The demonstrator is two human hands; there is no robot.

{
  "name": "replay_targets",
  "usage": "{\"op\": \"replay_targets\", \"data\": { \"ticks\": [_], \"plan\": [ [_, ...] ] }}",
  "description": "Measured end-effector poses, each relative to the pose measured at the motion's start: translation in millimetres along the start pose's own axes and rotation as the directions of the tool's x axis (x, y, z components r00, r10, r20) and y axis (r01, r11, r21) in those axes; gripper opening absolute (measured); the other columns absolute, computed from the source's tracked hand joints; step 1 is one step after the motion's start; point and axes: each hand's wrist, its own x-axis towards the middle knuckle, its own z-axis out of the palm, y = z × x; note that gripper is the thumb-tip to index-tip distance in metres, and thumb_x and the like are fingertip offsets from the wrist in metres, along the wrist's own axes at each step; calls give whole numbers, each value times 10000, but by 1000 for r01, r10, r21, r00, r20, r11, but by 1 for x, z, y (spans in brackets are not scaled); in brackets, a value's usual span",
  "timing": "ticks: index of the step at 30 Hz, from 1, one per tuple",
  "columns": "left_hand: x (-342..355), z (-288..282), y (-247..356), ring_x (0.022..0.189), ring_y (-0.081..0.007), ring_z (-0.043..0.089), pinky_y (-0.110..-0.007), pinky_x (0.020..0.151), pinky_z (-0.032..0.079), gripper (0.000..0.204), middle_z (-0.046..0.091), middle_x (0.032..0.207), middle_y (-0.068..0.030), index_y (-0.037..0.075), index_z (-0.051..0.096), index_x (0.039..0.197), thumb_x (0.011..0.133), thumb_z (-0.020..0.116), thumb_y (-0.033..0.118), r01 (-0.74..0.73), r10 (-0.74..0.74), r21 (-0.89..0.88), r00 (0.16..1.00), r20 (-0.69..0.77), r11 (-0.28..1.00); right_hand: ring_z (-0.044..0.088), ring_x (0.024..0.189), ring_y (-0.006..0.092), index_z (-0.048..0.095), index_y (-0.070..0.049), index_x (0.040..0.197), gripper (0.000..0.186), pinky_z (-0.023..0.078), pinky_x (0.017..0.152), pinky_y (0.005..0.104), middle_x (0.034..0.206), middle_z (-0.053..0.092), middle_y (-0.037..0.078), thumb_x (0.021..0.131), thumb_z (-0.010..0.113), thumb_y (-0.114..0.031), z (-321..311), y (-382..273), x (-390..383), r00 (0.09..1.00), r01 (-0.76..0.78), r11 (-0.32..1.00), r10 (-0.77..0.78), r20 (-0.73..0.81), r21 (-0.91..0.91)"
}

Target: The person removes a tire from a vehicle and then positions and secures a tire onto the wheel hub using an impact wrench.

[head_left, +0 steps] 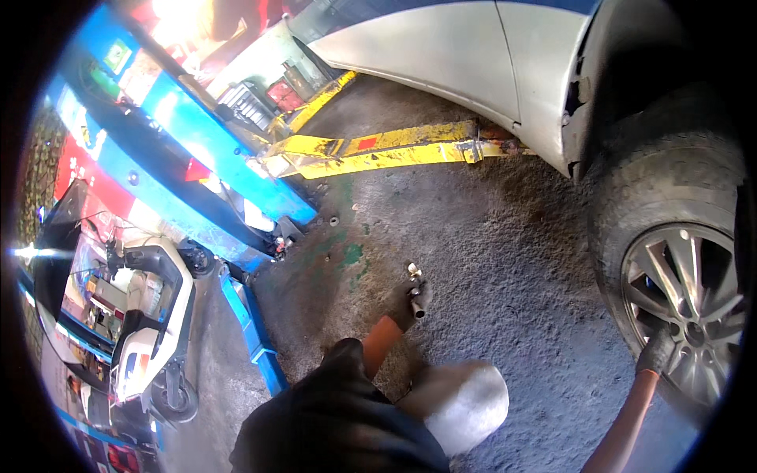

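Note:
In a dark glove, my left hand point(421, 298) is closed around a metal tool point(419, 313) with a round, hollow end, held above the floor. Its shiny upper part shows past my fingers; motion and glare hide its exact kind. To the right, my grey-gloved right hand point(659, 349) is closed at a spoke of the car wheel point(682, 268), just left of the hub. Its fingertips blend into the spokes. The wheel has a worn tyre point(670, 185) and silver spokes, and sits under the arch of a white car point(441, 55).
A yellow lift arm point(386, 150) reaches beneath the car from a blue lift post point(189, 134). A blue lift arm point(251, 323) lies left of me. A white scooter point(158, 339) stands further left. Small parts lie on the rough, stained floor point(505, 260). My light-coloured knee point(473, 402) is below.

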Motion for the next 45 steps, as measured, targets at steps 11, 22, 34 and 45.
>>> {"op": "replay_targets", "data": {
  "ticks": [11, 22, 34, 45],
  "plan": [
    [-62, 394, -183, 745, -243, 607, -285, 549, 518, 263, 632, 939, -178, 18, 629, 998, 1006, 545, 267, -123, -45, 408, 924, 379, 904, 650, 734, 269, 725, -92, 952, 297, 520, 630, 450, 814, 681, 127, 951, 615, -368, 20, -61, -14, 915, 386, 826, -284, 287, -411],
    [22, 331, -351, 686, -160, 649, -366, 592, 531, 211, 719, 915, -57, 47, 682, 1036, 922, 683, 226, -540, -567, 332, 355, -743, -773, 689, 1101, 286, 777, -162, 1073, 396, 472, 965, 494, 1152, 746, 86, 908, 516, -410, 9, -134, -35, 906, -192, 958, 256, 338, -212],
    [109, 352, -415, 650, -147, 628, -277, 519, 499, 274, 670, 854, -67, 26, 666, 1170, 912, 671, 117, -246, -697, 892, 711, -100, -379, 697, 1096, 321, 770, -97, 1069, 451, 540, 933, 415, 1131, 738, 159, 834, 594, -439, 13, -116, -32, 946, -194, 937, 258, 198, -291],
    [113, 319, -416, 581, -114, 586, -254, 448, 448, 229, 606, 708, -25, 46, 681, 1096, 868, 670, 60, -474, -862, 735, 397, -314, -485, 739, 854, 271, 710, -70, 1053, 208, 587, 723, 389, 926, 738, 130, 854, 746, -116, -136, -236, -107, 691, 473, 802, -594, -411, -365]
  ]
}}
